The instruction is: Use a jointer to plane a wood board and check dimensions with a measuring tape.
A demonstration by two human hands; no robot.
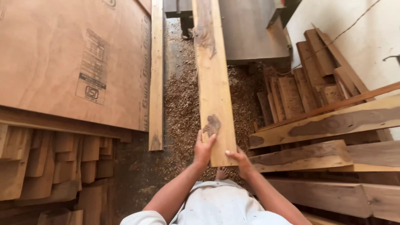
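**Two hands hold the end of a long plank**

Both arms reach forward from the body, bent a little at the elbows. The left hand point(203, 149) is on the left edge of the long wooden plank point(213, 83), near its close end. Its fingers curl up over the top of the wood and its grip is pinched on that edge. The right hand point(241, 160) is at the close right corner of the plank. Its thumb lies on top and its fingers go under, so its grip is pinched on the wood too.

The plank points away from the person, toward a grey machine table point(250, 29) far ahead. It has a dark knot near the hands.

Under the plank the floor is thick with wood shavings point(181, 108). A big plywood sheet point(71, 58) lies on the left, with a thin wooden strip point(156, 75) beside it. More rough planks point(325, 125) are stacked on the right. Short boards point(304, 83) lean by the white wall point(354, 37).
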